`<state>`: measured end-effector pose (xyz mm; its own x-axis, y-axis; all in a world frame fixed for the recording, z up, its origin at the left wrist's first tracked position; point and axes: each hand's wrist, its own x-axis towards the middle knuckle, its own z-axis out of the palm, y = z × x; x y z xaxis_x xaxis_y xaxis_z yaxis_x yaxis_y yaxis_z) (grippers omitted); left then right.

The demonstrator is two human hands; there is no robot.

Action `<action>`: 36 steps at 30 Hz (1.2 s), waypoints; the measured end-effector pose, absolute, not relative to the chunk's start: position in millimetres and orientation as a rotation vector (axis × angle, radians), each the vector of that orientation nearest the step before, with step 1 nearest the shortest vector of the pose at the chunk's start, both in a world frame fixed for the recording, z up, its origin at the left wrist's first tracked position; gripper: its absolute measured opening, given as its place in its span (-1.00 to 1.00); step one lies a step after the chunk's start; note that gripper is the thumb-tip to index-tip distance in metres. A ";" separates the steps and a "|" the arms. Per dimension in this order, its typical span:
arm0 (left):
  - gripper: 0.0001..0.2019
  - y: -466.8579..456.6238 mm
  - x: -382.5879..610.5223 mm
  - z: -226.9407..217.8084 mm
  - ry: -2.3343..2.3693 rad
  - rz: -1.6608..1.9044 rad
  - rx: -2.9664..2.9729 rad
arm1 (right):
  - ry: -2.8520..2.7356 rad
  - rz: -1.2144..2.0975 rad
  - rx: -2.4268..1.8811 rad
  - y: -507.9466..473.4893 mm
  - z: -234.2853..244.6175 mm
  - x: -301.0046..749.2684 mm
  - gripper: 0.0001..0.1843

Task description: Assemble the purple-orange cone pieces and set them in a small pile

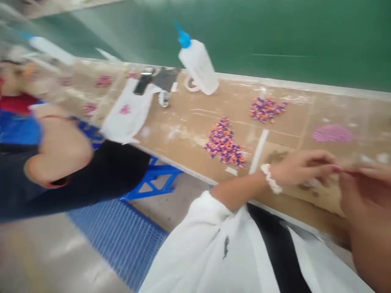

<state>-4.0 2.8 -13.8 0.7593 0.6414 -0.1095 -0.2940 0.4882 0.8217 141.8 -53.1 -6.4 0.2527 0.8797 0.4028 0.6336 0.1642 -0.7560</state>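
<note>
My left hand (305, 167), with a white twisted band at the wrist, reaches over the table's right part. Its thumb and fingers are pinched together. Fingertip to fingertip with it is my right hand (363, 189), also closed in a pinch and blurred. A tiny pinkish spot shows where they meet; I cannot make out what it is. Just beyond the hands lies a pile of small pink pieces (332, 133). Left of them are two piles of purple, orange and pink pieces, a larger pile (224, 142) and a smaller pile (265, 109).
A white squeeze bottle (200, 67) with a blue nozzle stands by a tape roll (192, 84) against the green panel (275, 36). A phone (143, 84) lies near a white bag (128, 118). At left sits a co-worker, an arm (62, 142) resting on the leg.
</note>
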 end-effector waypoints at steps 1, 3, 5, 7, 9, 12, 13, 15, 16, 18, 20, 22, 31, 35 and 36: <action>-0.69 2.6 -8.1 -11.2 0.435 0.640 0.955 | -1.460 0.338 -1.384 -57.1 -4.5 144.8 -0.75; -0.65 3.4 -14.1 -8.0 0.453 0.727 1.092 | -1.500 0.377 -1.177 -57.9 -2.5 145.4 -0.64; -0.64 4.7 -16.7 -6.2 0.469 0.808 1.219 | -1.527 0.396 -1.082 -54.1 -1.2 142.4 -0.58; -0.67 5.6 -16.9 -5.1 0.476 0.875 1.332 | -1.524 0.442 -1.055 -51.1 0.7 138.9 -0.55; -0.70 5.9 -16.0 -5.0 0.462 0.902 1.397 | -1.523 0.466 -1.054 -50.7 3.0 136.9 -0.54; -0.72 5.1 -14.5 -6.7 0.430 0.883 1.390 | -1.548 0.458 -1.054 -52.1 5.2 137.2 -0.53; -0.72 4.7 -14.1 -7.5 0.422 0.882 1.377 | -1.555 0.460 -1.057 -52.6 5.6 137.9 -0.54; -0.75 4.0 -13.5 -9.0 0.413 0.907 1.371 | -1.567 0.453 -1.068 -53.0 6.5 139.4 -0.55; -0.77 3.9 -13.3 -9.6 0.411 0.933 1.385 | -1.578 0.446 -1.077 -53.0 7.0 140.2 -0.56; -0.81 4.4 -13.2 -10.5 0.416 0.992 1.438 | -1.620 0.429 -1.089 -53.1 8.1 141.6 -0.55; -0.84 5.3 -13.5 -11.0 0.421 1.033 1.496 | -1.669 0.422 -1.096 -53.3 9.2 142.7 -0.52; -0.84 5.9 -13.8 -11.2 0.419 1.056 1.539 | -1.703 0.417 -1.102 -53.4 9.9 143.7 -0.51; -0.86 3.3 -11.2 -14.9 0.422 1.181 1.658 | -1.868 0.304 -1.140 -51.0 3.9 153.1 -0.46; -0.84 5.1 -11.6 -14.3 0.437 1.113 1.629 | -1.972 0.236 -1.117 -50.0 1.5 156.8 -0.45; -0.82 5.3 -11.9 -13.5 0.438 1.065 1.581 | -1.974 0.226 -1.110 -49.8 1.6 156.4 -0.46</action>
